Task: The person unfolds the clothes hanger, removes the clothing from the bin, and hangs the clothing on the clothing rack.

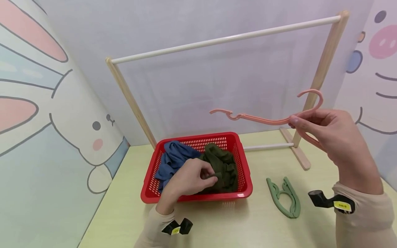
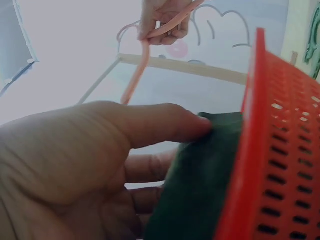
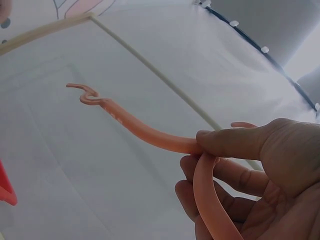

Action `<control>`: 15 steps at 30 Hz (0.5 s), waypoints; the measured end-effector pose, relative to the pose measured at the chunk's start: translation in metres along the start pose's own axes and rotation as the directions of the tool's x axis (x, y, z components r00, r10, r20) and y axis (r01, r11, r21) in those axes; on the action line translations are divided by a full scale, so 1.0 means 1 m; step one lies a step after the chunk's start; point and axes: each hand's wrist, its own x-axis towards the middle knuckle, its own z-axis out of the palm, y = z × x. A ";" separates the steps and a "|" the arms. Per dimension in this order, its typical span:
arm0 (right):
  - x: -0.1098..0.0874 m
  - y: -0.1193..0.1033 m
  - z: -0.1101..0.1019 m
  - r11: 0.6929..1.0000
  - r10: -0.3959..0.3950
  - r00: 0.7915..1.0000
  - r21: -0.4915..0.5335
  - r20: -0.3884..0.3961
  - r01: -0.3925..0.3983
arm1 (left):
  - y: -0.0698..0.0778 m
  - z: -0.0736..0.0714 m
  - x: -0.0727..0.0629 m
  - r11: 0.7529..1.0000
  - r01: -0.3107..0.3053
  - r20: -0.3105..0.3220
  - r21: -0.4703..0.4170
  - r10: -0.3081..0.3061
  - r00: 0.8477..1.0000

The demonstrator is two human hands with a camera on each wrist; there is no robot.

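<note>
My right hand (image 1: 336,137) holds a pink clothes hanger (image 1: 263,120) up at the right, pinching it near the base of its hook between thumb and fingers. One hanger arm points left toward the rack; the other runs down past the palm, as the right wrist view shows. Over the front of the red basket (image 1: 245,179), my left hand (image 1: 192,177) pinches a fold of dark green cloth (image 1: 220,162). In the left wrist view the thumb presses on the green cloth (image 2: 205,165) beside the basket wall. A blue cloth (image 1: 176,158) lies bunched in the basket's left half.
A folded green hanger (image 1: 293,199) lies on the table (image 1: 263,227) right of the basket. Behind the basket stands a rack with a white rail (image 1: 223,40) and wooden posts (image 1: 325,58). Walls with cartoon animals (image 1: 93,144) flank the table.
</note>
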 end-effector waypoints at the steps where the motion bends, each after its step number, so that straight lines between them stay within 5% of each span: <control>1: 0.000 0.000 0.000 1.000 0.001 1.000 -0.002 -0.001 -0.001 | 0.000 -0.003 -0.001 1.000 -0.003 -0.025 -0.001 0.003 1.000; 6: 0.000 -0.001 0.001 1.000 0.007 1.000 -0.016 -0.002 -0.007 | 0.001 -0.018 -0.010 1.000 -0.022 -0.155 -0.011 0.020 0.988; 9: 0.000 -0.001 0.001 1.000 0.009 1.000 -0.018 0.002 -0.009 | 0.000 -0.027 -0.017 0.998 -0.055 -0.253 0.002 0.054 0.966; 12: 0.000 0.000 0.001 1.000 0.005 1.000 -0.017 0.006 -0.005 | 0.000 -0.037 -0.022 0.994 -0.101 -0.366 0.033 0.106 0.924; 15: -0.001 0.000 0.002 1.000 -0.001 1.000 -0.021 0.005 0.001 | -0.002 -0.045 -0.027 0.987 -0.141 -0.483 0.076 0.160 0.861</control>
